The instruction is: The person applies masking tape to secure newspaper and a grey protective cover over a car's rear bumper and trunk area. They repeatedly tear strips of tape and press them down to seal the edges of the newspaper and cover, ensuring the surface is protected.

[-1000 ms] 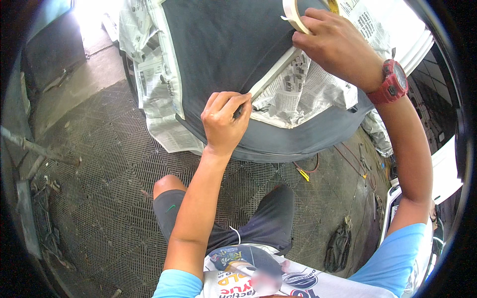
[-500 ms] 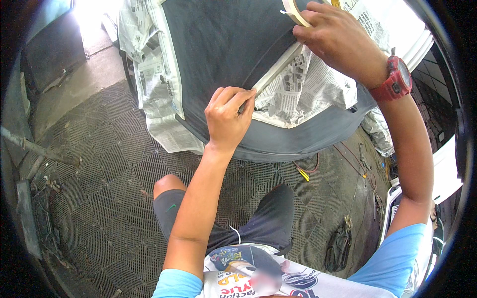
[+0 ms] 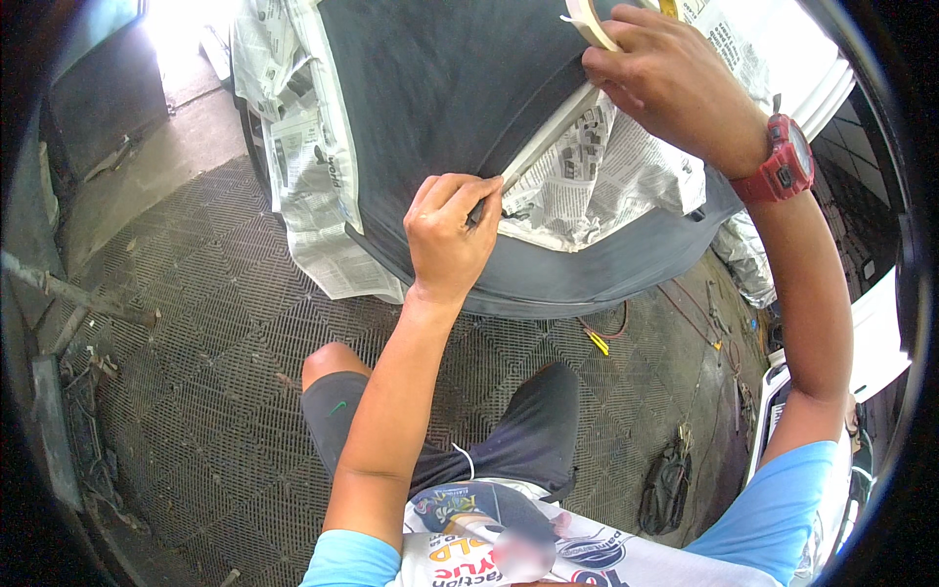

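Note:
My right hand [image 3: 680, 88] grips a roll of masking tape [image 3: 594, 24] above the far right part of a dark grey car body panel [image 3: 440, 93]. From the roll side, a pale strip of tape [image 3: 553, 137] runs slantwise along the edge of a newspaper sheet [image 3: 626, 176] that covers part of the panel. At the strip's near end, my left hand [image 3: 450, 233] is closed in a pinch, thumb and forefinger on the tape; the fingertips partly hide it. More newspaper [image 3: 311, 186], edged with tape, hangs down the panel's left side.
Ribbed dark matting [image 3: 215, 284] covers the floor. A reddish hose [image 3: 675, 303] and a yellow-tipped piece [image 3: 598, 342] lie right of the panel. A dark bundle [image 3: 667, 484] sits at the lower right. Metal bars [image 3: 78, 293] stand at the left.
My right hand and the tape roll have shifted very slightly to the right. The left hand stays at the same spot on the strip.

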### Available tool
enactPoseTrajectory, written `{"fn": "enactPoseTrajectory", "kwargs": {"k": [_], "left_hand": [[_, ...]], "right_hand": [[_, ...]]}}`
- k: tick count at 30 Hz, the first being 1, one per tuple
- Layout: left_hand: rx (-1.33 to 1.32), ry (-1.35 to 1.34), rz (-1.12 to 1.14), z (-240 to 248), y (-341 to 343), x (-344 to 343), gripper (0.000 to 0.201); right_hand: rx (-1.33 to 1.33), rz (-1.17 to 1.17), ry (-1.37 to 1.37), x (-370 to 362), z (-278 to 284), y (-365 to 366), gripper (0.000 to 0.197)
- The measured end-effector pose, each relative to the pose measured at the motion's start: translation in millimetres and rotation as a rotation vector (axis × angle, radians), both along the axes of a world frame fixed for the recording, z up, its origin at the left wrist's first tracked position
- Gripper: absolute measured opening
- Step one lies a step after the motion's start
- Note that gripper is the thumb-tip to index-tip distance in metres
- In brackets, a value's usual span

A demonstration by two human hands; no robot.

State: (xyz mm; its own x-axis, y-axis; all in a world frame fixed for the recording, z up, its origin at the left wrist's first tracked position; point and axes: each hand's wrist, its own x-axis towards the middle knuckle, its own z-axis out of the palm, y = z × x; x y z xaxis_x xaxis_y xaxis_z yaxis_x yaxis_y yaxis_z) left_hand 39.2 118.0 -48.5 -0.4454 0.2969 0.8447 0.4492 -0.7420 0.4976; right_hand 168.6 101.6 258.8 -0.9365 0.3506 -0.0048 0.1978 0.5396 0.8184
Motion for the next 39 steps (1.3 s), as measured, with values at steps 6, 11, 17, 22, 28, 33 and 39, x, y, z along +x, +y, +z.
{"fn": "enactPoseTrajectory", "kwargs": {"k": [6, 11, 17, 22, 28, 33, 39], "left_hand": [[0.006, -0.002, 0.007, -7, 2, 3, 0.013], [0.008, 0.019, 0.004, -4, 0, 3, 0.013], [-0.009, 0.042, 0.008, 0, -1, 0, 0.013], [-0.004, 0.040, 0.009, -1, -1, 0, 0.014], [-0.022, 0.045, 0.028, -7, -3, -1, 0.013], [-0.021, 0.028, 0.041, -8, -4, 2, 0.011], [-0.003, 0.032, 0.060, -2, -2, 3, 0.012]], "right_hand": [[-0.019, 0.040, -0.018, -7, -6, 0, 0.008], [-0.007, 0.010, -0.053, -9, -4, 1, 0.010], [-0.012, 0.016, -0.055, -10, -2, -4, 0.011], [-0.025, 0.031, -0.064, -11, -1, -6, 0.011], [-0.046, 0.050, -0.068, -9, -5, -2, 0.012], [-0.013, 0.025, -0.112, -11, -8, -1, 0.015], [0.007, -0.022, -0.040, -4, -5, 1, 0.014]]}}
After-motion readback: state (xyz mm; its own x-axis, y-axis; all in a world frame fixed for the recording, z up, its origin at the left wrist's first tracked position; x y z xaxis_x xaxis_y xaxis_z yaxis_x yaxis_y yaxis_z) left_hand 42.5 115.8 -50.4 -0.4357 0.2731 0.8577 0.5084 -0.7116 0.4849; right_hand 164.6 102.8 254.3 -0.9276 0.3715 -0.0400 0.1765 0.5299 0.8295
